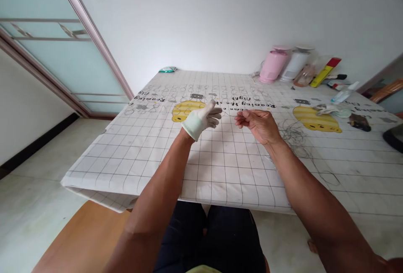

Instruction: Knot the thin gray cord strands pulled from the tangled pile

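Note:
A white glove with a pale green cuff covers my left hand point(204, 118), held above the tablecloth with its thumb raised and its fingers pointing right. My bare right hand point(255, 124) faces it, thumb and fingers pinched on a thin wire point(230, 115). The wire spans the small gap between both hands; its left end meets the gloved fingers, and whether they grip it is too small to tell. Just right of my right hand, a loose tangle of thin dark wire point(294, 136) lies on the cloth.
The table point(126, 155) has a checked cloth. At the back right stand a pink container point(273, 66), a white one point(295, 65) and a yellow-red box point(325, 72). Nearer are a clear bottle point(344, 93), another glove point(333, 109) and a dark object point(359, 122). A green packet point(168, 69) lies back left.

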Demonstrator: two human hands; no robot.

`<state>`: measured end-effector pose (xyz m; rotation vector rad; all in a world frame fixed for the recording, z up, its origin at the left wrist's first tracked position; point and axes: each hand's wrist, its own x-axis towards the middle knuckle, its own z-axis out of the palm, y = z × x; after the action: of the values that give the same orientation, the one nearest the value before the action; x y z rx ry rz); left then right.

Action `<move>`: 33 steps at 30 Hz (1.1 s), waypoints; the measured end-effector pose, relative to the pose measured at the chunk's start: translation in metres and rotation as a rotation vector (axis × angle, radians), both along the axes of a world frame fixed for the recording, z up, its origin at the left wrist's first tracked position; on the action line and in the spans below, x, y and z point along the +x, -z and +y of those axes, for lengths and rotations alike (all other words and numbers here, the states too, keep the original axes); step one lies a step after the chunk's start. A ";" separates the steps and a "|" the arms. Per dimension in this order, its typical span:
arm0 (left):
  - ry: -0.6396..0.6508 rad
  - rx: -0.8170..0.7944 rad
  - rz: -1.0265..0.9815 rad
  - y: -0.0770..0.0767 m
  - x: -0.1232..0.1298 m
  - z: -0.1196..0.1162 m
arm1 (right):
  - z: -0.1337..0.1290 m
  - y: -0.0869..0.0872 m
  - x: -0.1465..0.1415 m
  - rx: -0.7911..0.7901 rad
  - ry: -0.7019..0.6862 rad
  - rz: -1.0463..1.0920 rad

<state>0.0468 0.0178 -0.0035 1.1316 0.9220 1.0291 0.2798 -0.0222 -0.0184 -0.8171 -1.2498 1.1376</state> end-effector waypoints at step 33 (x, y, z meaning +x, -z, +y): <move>0.079 0.068 -0.246 0.029 0.041 -0.006 | -0.010 0.008 -0.044 -0.264 0.246 -0.146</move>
<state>0.0880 0.0113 -0.0330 1.0610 0.6461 1.1137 0.2357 -0.0325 -0.0263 -1.2359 -1.0928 1.0693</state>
